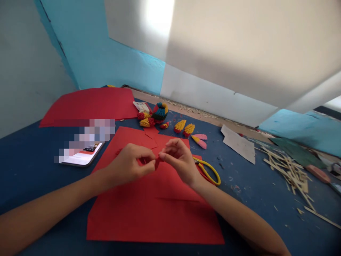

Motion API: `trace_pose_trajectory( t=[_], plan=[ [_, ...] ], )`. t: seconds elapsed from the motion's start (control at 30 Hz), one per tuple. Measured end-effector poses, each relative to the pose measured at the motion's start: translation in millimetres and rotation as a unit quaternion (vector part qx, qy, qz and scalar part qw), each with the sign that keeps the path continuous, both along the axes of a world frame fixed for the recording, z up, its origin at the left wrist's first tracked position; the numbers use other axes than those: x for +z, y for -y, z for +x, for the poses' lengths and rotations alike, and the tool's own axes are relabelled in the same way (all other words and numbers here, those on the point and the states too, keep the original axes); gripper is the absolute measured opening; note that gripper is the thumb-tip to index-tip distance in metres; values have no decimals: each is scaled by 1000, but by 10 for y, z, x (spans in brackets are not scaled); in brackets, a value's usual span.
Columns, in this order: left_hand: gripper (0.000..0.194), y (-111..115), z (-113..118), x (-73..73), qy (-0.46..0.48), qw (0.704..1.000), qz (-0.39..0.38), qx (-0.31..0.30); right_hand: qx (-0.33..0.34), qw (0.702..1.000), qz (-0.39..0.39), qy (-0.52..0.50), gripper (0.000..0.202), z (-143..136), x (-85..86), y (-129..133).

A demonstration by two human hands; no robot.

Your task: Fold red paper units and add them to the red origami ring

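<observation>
Above a large red paper sheet (154, 220), my left hand (135, 161) and my right hand (179, 160) meet near the middle of the view. Between their fingertips is a small folded piece of red paper (157, 161), pinched from both sides. My fingers partly cover it. Smaller red paper pieces (151, 132) lie on the sheet just behind the hands. Scissors with yellow handles (217, 174) rest beside my right wrist, their blades partly hidden.
More red sheets (93, 105) and a phone (85, 156) lie left on the blue table (239, 213). Folded-paper pieces (160, 112) stand at the back. Grey card (238, 144), thin wooden sticks (293, 174) and green paper (298, 151) are at right.
</observation>
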State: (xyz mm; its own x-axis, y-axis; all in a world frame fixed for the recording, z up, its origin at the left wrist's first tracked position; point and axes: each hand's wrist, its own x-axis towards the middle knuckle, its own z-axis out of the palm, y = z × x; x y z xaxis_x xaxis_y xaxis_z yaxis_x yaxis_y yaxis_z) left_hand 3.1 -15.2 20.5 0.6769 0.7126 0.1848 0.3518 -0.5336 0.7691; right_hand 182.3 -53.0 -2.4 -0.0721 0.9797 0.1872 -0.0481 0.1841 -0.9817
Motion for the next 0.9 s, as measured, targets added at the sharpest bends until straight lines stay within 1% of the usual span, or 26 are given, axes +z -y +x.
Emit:
trace_pose_trajectory(
  t=[0.07, 0.13, 0.2, 0.27, 0.3, 0.33, 0.37, 0.43, 0.47, 0.5, 0.53, 0.57, 0.6, 0.67, 0.7, 0.83, 0.9],
  plan=[
    [18, -1, -7, 0, -14, 997, -42, -64, 12, 997, 47, 53, 27, 0, 35, 36],
    [21, -12, -12, -5, -25, 990, -84, -106, 26, 982, 111, 149, 24, 22, 81, 71],
    [23, -29, -17, -9, -26, 987, -110, -115, 36, 961, 163, 219, 24, 64, 128, 90],
    [24, -48, -24, -8, -18, 986, -130, -100, 20, 941, 208, 265, 20, 120, 164, 89],
    [24, -58, -29, -5, -8, 987, -138, -86, 8, 926, 240, 292, 19, 151, 173, 80],
    [23, -69, -33, -1, 6, 987, -144, -69, -4, 903, 282, 325, 20, 182, 176, 68],
    [24, -79, -38, 3, 24, 987, -149, -49, -13, 873, 328, 362, 21, 210, 171, 54],
    [26, -99, -44, 7, 57, 987, -150, -13, -29, 801, 420, 425, 22, 252, 146, 26],
    [27, -106, -43, 6, 68, 986, -150, -1, -42, 773, 453, 442, 22, 261, 129, 15],
    [28, -112, -40, 3, 73, 986, -151, 6, -58, 751, 477, 452, 20, 262, 113, 8],
    [28, -115, -34, -3, 75, 985, -152, 9, -72, 739, 493, 455, 19, 256, 99, 5],
    [29, -116, -27, -10, 77, 985, -155, 8, -82, 732, 502, 453, 18, 244, 90, 5],
    [29, -115, -20, -17, 79, 985, -155, 5, -89, 732, 505, 449, 16, 227, 85, 7],
    [29, -109, -6, -28, 86, 984, -156, -2, -87, 747, 489, 442, 12, 192, 85, 15],
    [29, -104, -2, -31, 88, 984, -155, -5, -82, 764, 468, 436, 10, 174, 86, 19],
    [26, -78, -1, -26, 78, 987, -137, -11, -74, 863, 334, 370, 8, 107, 77, 25],
    [26, -65, -4, -18, 59, 992, -114, -8, -84, 898, 270, 337, 10, 73, 62, 26]
  ],
)
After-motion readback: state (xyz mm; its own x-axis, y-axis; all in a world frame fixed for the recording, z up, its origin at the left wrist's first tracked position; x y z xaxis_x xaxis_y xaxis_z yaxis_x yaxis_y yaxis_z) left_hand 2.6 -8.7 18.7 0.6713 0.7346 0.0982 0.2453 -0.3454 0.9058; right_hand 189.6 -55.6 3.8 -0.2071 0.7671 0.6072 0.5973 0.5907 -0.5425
